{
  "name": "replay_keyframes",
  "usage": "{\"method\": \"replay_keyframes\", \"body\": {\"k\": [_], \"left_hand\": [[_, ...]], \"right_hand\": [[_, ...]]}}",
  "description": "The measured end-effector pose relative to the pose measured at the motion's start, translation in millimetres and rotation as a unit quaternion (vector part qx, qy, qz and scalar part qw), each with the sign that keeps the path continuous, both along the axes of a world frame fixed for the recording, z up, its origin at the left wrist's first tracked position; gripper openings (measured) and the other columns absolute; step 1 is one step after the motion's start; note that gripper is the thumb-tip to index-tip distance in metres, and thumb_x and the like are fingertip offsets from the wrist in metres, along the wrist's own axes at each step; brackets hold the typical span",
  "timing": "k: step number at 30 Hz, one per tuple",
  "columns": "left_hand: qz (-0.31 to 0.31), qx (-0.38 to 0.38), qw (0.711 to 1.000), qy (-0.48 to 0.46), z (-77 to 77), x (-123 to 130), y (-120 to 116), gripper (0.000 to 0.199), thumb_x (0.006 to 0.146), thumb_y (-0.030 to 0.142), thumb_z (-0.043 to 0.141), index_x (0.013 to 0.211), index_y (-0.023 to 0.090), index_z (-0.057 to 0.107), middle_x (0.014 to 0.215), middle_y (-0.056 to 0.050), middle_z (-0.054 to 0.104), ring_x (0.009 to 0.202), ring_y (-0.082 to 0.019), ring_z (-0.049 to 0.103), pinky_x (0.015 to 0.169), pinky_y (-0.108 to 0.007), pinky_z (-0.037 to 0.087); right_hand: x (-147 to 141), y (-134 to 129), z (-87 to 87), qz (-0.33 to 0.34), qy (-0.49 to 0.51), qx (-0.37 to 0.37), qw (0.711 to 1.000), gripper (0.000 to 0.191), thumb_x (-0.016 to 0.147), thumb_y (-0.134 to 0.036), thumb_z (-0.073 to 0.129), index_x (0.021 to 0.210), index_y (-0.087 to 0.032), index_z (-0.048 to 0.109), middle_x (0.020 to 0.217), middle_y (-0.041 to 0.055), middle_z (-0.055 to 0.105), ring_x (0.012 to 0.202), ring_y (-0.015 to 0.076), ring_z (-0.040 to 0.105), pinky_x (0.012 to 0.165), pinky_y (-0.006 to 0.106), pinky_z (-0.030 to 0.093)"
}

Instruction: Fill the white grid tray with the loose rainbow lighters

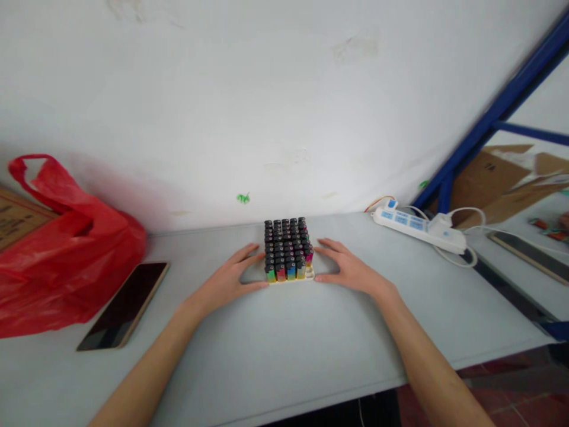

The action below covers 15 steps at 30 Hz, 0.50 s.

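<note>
A white tray point(310, 275) stands on the table against the wall side, packed with rows of upright lighters point(291, 270). The lighters have black tops and coloured bodies in green, red, blue, clear and pink. At the tray's front right corner one slot shows bare, without a lighter. My left hand point(226, 280) is open beside the tray's left side, its thumb tip at the front left corner. On the opposite side my right hand point(349, 268) is open too, fingers spread, thumb tip by the front right corner. Whether the other fingertips press on the tray is hard to see.
To the left lie a red plastic bag point(84, 255), a cardboard box point(22, 218) and a phone point(127, 305). A white power strip point(418, 228) with cables sits at the right, near a blue metal frame point(498, 112). The wall point(284, 118) bounds the table's point(284, 350) back.
</note>
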<state>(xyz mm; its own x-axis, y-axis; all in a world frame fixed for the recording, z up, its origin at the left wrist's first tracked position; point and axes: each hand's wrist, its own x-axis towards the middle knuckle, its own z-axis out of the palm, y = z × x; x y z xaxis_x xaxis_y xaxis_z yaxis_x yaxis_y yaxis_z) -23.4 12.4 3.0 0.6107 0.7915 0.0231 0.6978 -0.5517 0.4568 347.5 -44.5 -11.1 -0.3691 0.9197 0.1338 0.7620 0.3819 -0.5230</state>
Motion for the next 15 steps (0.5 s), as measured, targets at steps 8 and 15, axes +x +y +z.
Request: {"method": "replay_keyframes", "body": {"k": [8, 15], "left_hand": [[0.001, -0.004, 1.000, -0.017, -1.7, 0.5, 0.0, 0.082, 0.088, 0.074, 0.072, 0.155, 0.029, 0.060, 0.177, -0.011, 0.039, 0.163, -0.037, 0.038, 0.135, -0.056, 0.033], [-0.003, 0.009, 1.000, -0.024, -4.4, 0.9, 0.2, 0.082, 0.087, 0.076, 0.071, 0.155, 0.031, 0.061, 0.175, -0.010, 0.042, 0.161, -0.038, 0.041, 0.134, -0.056, 0.035]], "right_hand": [[-6.6, -3.0, 1.5, -0.003, -0.009, 0.020, 1.000, 0.086, 0.091, -0.070, 0.075, 0.157, -0.017, 0.059, 0.171, 0.0239, 0.042, 0.161, 0.0402, 0.037, 0.132, 0.062, 0.031], [-5.9, -3.4, 1.3, -0.006, -0.006, 0.015, 1.000, 0.085, 0.091, -0.069, 0.076, 0.158, -0.019, 0.058, 0.171, 0.0221, 0.044, 0.162, 0.0390, 0.037, 0.132, 0.062, 0.032]]}}
